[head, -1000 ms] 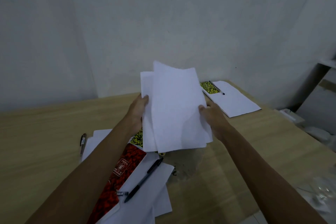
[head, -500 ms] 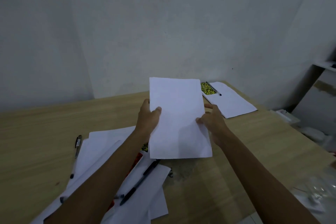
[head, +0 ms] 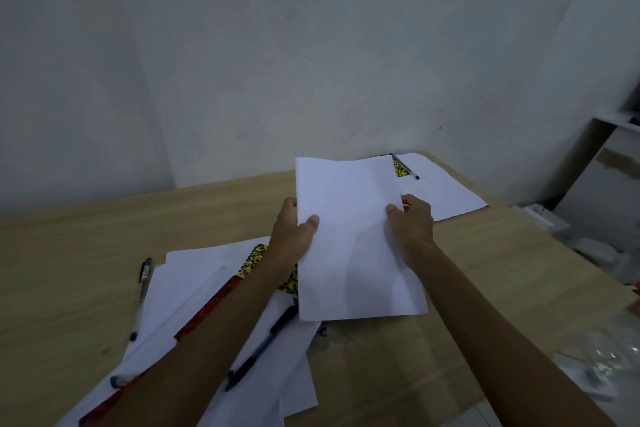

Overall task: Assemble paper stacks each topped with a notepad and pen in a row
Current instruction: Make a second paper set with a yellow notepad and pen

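Note:
I hold a squared stack of white paper [head: 353, 239] over the middle of the wooden table [head: 69, 270]. My left hand [head: 292, 236] grips its left edge and my right hand [head: 414, 222] grips its right edge. At the far right lies a finished paper stack [head: 446, 191] with a yellow-black notepad [head: 399, 168] and a pen [head: 405, 166] on it. Under my left arm spread loose white sheets [head: 194, 274], a yellow-black notepad [head: 254, 260], a red notepad [head: 211, 305], a black pen [head: 263, 343] and another pen [head: 142, 291] at the left.
A grey wall stands behind the table. To the right are a white shelf unit [head: 616, 149], a small white box [head: 540, 215] and crinkled clear plastic [head: 602, 364] near the table's right edge. Bare wood shows at the left and front right.
The fanned sheets have been squared into one neat stack, and it has come down lower and slightly right. More of the loose sheets and notepads on the left are now in view.

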